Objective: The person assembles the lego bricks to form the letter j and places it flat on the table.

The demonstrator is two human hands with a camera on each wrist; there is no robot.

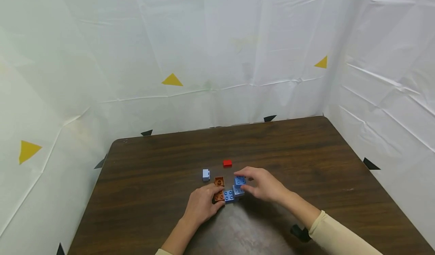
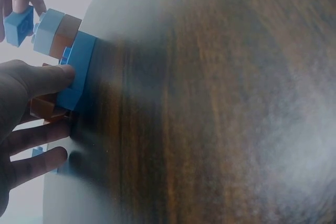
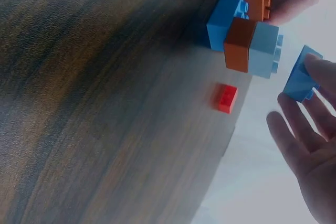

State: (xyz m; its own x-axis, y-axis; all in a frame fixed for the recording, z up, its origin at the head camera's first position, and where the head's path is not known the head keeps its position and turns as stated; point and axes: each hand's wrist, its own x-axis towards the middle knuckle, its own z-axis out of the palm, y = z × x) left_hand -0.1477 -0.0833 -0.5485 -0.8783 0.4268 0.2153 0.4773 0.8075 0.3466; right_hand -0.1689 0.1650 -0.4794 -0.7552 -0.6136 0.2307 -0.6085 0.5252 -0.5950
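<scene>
Toy building bricks form a joined assembly at the middle of the table. Its base is a long blue brick, with an orange-brown brick on the left end. On the right end, another orange-brown brick carries a light blue brick. My left hand grips the assembly's left end, its thumb against the blue base. My right hand pinches a separate blue brick by its sides, just above the light blue brick and apart from it in the right wrist view.
A small red brick lies behind the assembly. To the left stands a pale blue brick on its side, near an orange-brown brick with its hollow side showing. A black object lies beside the right sleeve. White sheeting surrounds the dark wooden table.
</scene>
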